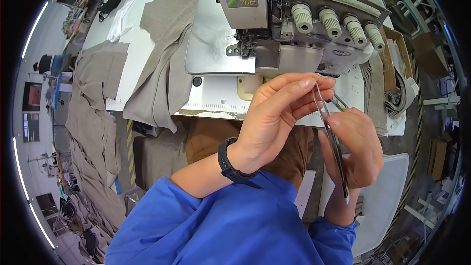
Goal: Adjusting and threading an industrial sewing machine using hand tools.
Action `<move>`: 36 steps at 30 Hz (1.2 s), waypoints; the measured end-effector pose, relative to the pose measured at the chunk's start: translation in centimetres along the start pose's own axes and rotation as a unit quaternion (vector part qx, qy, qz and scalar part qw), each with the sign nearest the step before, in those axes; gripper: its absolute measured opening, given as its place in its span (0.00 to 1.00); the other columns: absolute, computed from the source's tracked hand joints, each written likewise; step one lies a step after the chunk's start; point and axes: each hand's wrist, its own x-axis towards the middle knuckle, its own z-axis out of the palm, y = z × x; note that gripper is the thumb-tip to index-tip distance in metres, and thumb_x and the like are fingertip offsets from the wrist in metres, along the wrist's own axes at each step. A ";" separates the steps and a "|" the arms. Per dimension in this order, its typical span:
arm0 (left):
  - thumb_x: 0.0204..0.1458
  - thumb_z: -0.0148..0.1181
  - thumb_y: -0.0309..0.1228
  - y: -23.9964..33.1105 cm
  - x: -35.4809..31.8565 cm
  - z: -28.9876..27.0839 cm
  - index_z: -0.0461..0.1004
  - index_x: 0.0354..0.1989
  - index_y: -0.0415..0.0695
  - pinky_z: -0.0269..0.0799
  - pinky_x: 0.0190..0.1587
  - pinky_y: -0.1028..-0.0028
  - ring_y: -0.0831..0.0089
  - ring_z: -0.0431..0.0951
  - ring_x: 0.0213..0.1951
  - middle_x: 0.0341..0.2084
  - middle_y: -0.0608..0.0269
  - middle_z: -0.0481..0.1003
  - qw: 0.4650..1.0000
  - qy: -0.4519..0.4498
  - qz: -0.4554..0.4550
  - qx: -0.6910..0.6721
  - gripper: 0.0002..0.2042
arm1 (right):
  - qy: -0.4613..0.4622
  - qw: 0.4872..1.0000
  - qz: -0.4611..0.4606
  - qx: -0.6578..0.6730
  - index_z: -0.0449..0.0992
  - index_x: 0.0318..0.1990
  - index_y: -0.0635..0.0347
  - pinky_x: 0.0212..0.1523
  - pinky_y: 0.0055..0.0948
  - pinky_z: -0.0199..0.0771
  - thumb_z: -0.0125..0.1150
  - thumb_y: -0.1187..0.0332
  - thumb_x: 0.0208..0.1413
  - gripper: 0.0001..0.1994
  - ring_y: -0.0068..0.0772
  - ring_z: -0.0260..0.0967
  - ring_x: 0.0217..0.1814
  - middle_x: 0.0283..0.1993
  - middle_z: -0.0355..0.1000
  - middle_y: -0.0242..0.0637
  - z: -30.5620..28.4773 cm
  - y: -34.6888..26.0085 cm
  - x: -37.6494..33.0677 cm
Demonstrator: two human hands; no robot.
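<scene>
My left hand (282,110), a dark watch on its wrist, is raised in front of the overlock sewing machine (314,51). Its thumb and index finger are pinched together; what lies between them is too small to make out. Slender metal tweezers (334,148) are in my right hand (358,147), their narrow end reaching up to the left fingertips. A short dark piece with a yellow-green part (338,102) shows between the two hands; its kind is unclear. Left of the machine's metal plate (208,39), grey-brown fabric pieces (164,68) lie across the table.
Long grey-brown cloth (91,118) hangs over the table's left side. A cardboard box (392,59) with folded fabric stands right of the machine. A pale plastic tray (387,206) is low at the right. Tension knobs (329,23) line the machine's front.
</scene>
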 end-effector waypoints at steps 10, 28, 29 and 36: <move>0.60 0.54 0.30 -0.8 -0.2 -2.4 0.70 0.52 0.38 0.69 0.51 0.74 0.74 0.75 0.48 0.43 0.59 0.77 0.978 0.082 0.091 0.169 0.14 | 0.081 0.982 -0.038 -0.167 0.79 0.34 0.66 0.33 0.32 0.76 0.69 0.83 0.39 0.12 0.40 0.73 0.28 0.29 0.76 0.42 -1.7 3.7 1.0; 0.59 0.56 0.24 0.8 -3.1 -14.9 0.72 0.44 0.35 0.67 0.49 0.78 0.79 0.73 0.42 0.37 0.65 0.74 0.828 0.176 0.226 0.482 0.08 | 0.002 0.969 -0.136 -0.206 0.78 0.34 0.70 0.36 0.35 0.77 0.61 0.74 0.39 0.12 0.39 0.73 0.30 0.31 0.76 0.42 -3.0 7.3 3.2; 0.59 0.56 0.24 0.7 -3.0 -15.0 0.72 0.44 0.35 0.67 0.49 0.78 0.79 0.73 0.42 0.37 0.65 0.74 0.826 0.178 0.225 0.485 0.08 | 0.001 0.969 -0.135 -0.205 0.78 0.34 0.70 0.36 0.35 0.77 0.61 0.74 0.39 0.12 0.39 0.73 0.30 0.31 0.76 0.42 -3.1 7.3 3.3; 0.59 0.56 0.25 0.7 -2.9 -14.7 0.72 0.45 0.36 0.67 0.47 0.78 0.79 0.73 0.41 0.36 0.64 0.74 0.815 0.183 0.219 0.504 0.08 | -0.001 0.969 -0.135 -0.209 0.78 0.34 0.70 0.36 0.35 0.77 0.61 0.73 0.39 0.13 0.39 0.73 0.29 0.30 0.75 0.42 -3.2 7.2 3.5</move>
